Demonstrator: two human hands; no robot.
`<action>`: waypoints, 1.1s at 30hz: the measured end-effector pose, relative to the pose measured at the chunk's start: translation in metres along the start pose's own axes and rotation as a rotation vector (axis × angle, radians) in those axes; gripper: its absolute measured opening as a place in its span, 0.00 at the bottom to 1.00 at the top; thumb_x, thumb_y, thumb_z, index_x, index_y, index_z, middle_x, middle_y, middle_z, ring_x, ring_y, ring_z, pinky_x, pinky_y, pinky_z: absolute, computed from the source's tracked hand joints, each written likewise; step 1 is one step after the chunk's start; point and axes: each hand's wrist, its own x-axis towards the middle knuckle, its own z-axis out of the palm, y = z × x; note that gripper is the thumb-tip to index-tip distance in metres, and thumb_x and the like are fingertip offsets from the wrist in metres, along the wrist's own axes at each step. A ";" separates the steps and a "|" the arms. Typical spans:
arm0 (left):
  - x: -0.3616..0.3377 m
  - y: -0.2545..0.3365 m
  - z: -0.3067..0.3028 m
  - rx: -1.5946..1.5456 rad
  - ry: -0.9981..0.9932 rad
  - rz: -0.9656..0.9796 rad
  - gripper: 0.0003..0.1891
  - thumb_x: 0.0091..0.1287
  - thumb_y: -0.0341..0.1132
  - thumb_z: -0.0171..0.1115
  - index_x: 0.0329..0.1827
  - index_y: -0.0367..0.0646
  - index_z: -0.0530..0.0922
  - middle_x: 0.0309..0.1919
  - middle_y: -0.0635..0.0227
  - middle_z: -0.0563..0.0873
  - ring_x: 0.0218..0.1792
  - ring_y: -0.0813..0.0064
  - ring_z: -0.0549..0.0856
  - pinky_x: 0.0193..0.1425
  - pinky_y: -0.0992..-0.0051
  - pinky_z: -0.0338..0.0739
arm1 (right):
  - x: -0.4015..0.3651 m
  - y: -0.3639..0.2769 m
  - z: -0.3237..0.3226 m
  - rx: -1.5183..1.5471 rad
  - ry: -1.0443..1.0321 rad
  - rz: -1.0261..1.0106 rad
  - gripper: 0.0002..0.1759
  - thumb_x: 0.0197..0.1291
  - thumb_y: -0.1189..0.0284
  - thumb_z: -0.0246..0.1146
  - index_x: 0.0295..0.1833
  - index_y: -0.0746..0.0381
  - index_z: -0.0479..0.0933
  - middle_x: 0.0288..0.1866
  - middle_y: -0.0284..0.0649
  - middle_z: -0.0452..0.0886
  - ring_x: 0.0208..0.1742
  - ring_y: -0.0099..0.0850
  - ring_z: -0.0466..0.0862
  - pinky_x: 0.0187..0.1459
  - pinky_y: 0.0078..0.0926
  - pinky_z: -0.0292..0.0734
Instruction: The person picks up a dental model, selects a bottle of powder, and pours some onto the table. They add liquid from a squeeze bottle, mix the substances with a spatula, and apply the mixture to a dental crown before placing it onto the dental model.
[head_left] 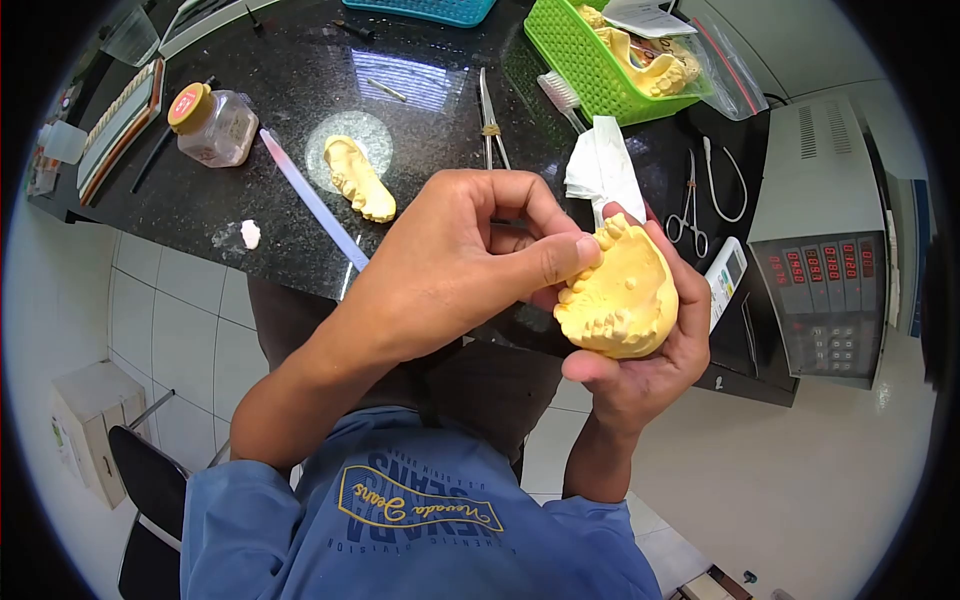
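A yellow plaster dental cast (630, 285) with a row of teeth along its edge is held above my lap, near the front of the black countertop. My right hand (670, 345) cups it from the right and below, fingers behind and thumb at its lower edge. My left hand (470, 255) reaches in from the left, its thumb pressed on the teeth at the cast's left rim; its fingertips are partly hidden behind. On the countertop to the left lies a smaller yellow cast piece (357, 180). Beside it a bluish-white strip-like tool (313, 200) slants toward my left wrist.
A glass jar (217, 128) stands at left. Metal tweezers or forceps (487, 115), a toothbrush (560, 95), white tissue (603, 165) and scissor-handled forceps (687, 215) lie farther back and right. A green basket (570, 62) holds more casts. A device with red digits (815, 260) is at right.
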 end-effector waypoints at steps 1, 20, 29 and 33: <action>0.000 0.000 0.000 -0.001 0.001 0.001 0.08 0.70 0.32 0.71 0.40 0.35 0.81 0.36 0.67 0.87 0.35 0.84 0.86 0.40 0.83 0.83 | 0.000 0.000 0.000 -0.016 -0.010 -0.020 0.56 0.38 0.63 0.88 0.69 0.76 0.66 0.68 0.66 0.74 0.69 0.48 0.79 0.68 0.42 0.79; -0.010 -0.012 0.016 0.003 0.153 0.167 0.07 0.70 0.30 0.71 0.42 0.36 0.81 0.40 0.68 0.86 0.41 0.82 0.85 0.47 0.80 0.81 | 0.002 0.002 0.003 -0.002 -0.002 -0.084 0.50 0.45 0.72 0.85 0.71 0.75 0.65 0.73 0.64 0.69 0.69 0.45 0.79 0.66 0.37 0.80; -0.006 -0.011 0.025 -0.040 0.189 0.213 0.13 0.71 0.34 0.69 0.53 0.38 0.78 0.44 0.70 0.84 0.43 0.85 0.81 0.44 0.82 0.77 | 0.004 -0.013 0.000 0.142 0.108 0.143 0.44 0.52 0.68 0.79 0.71 0.73 0.68 0.63 0.50 0.77 0.61 0.34 0.83 0.63 0.31 0.80; -0.004 -0.007 0.023 -0.012 0.140 0.180 0.16 0.73 0.36 0.66 0.57 0.37 0.77 0.43 0.71 0.83 0.40 0.86 0.80 0.42 0.83 0.75 | 0.011 -0.021 -0.005 0.212 0.155 0.271 0.43 0.57 0.64 0.75 0.71 0.73 0.65 0.56 0.52 0.83 0.56 0.33 0.86 0.60 0.29 0.82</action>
